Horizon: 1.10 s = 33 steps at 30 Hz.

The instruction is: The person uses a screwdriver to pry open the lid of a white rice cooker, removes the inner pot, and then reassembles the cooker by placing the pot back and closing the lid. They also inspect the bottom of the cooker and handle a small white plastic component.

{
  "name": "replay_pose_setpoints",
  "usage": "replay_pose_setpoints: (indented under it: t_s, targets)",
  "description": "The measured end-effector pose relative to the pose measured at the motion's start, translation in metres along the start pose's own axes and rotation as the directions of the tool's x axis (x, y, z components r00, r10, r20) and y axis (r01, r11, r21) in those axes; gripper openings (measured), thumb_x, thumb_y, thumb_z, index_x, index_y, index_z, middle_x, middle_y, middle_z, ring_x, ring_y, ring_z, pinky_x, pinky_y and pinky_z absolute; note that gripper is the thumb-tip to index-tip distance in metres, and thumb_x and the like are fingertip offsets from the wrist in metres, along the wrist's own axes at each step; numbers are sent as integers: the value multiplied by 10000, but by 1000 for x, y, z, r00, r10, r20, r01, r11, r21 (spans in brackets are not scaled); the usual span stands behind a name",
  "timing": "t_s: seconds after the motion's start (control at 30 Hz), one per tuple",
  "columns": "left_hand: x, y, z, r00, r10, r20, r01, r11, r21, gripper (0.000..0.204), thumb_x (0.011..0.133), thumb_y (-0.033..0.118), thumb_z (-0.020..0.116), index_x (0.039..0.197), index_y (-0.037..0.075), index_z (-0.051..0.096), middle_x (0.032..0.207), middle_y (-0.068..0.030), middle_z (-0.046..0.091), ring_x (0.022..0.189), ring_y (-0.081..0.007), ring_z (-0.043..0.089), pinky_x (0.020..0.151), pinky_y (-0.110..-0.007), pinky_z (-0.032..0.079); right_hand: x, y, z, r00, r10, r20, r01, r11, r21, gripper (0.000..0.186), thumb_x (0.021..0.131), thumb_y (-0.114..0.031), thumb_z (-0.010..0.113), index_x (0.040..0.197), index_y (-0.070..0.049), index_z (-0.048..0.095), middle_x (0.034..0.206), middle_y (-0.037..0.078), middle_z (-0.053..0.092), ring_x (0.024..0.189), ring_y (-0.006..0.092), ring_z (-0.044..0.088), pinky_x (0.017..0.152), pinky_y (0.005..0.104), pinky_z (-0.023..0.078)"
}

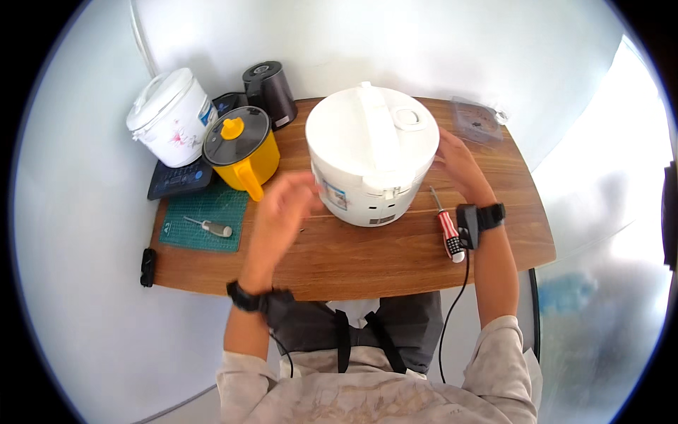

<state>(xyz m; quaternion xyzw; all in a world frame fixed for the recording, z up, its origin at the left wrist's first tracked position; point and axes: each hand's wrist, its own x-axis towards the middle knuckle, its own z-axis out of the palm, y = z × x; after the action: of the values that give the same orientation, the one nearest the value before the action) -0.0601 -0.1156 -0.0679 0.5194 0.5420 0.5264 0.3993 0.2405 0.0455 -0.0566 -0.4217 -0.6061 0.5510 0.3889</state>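
A large white rice cooker stands upright on the wooden table with its lid closed. The carry handle lies over the lid, and a latch shows on the side facing me. Beside its lower left side is my left hand, somewhat blurred, with loosely curled fingers and nothing in them. My right hand is at the cooker's right side, open, its fingertips partly hidden by the body. Whether they touch it I cannot tell. A screwdriver with a red, white and dark patterned handle lies below my right hand.
At the left are a flowered white rice cooker on a black induction cooktop, a yellow pot and a dark kettle. A second screwdriver lies on a green cutting mat. A clear tray sits back right.
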Motion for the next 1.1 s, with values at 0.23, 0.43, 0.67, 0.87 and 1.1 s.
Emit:
replay_pose_setpoints:
  t_s: [0.23,0.43,0.67,0.87,1.1]
  targets:
    - [83,15,0,990,100,-98,-99,995,14,711,1038,495,524,1579,64,360,1580,-173,414,1453,-301,385,1179,-428,316,-29,12,30,992,-50,-113,78,962,261,730,1079,-603,398,1580,-72,400,1560,102,482,1431,220,443,1178,422,339]
    - [85,16,31,996,82,-30,-81,996,22,726,1015,375,516,1623,64,272,1613,-187,358,1489,-312,328,1221,-383,239,-26,18,29,990,-99,-95,116,973,197,805,1036,-640,442,1593,-64,363,1633,152,365,1512,292,316,1208,487,276]
    - [89,10,22,997,74,5,-74,996,41,755,1045,464,506,1640,80,242,1624,-179,345,1494,-305,320,1214,-404,256,-23,17,28,994,-47,-98,66,979,195,807,1040,-617,463,1607,-55,342,1629,152,378,1495,286,348,1187,478,311]
    - [93,-16,-9,999,16,52,-20,997,72,726,1061,565,461,1611,118,305,1588,-148,408,1445,-286,397,1153,-431,358,-38,12,28,970,-85,-229,99,994,48,691,1079,-524,463,1569,-40,404,1537,176,502,1375,275,517,1138,392,387]
    - [12,-53,-39,990,-16,143,-81,760,645,237,943,149,710,1137,12,694,1059,-167,728,960,-282,713,839,-359,550,-117,14,8,944,-190,-271,45,885,-463,501,970,-269,693,1394,-41,557,1288,212,665,1117,327,684,933,414,532]
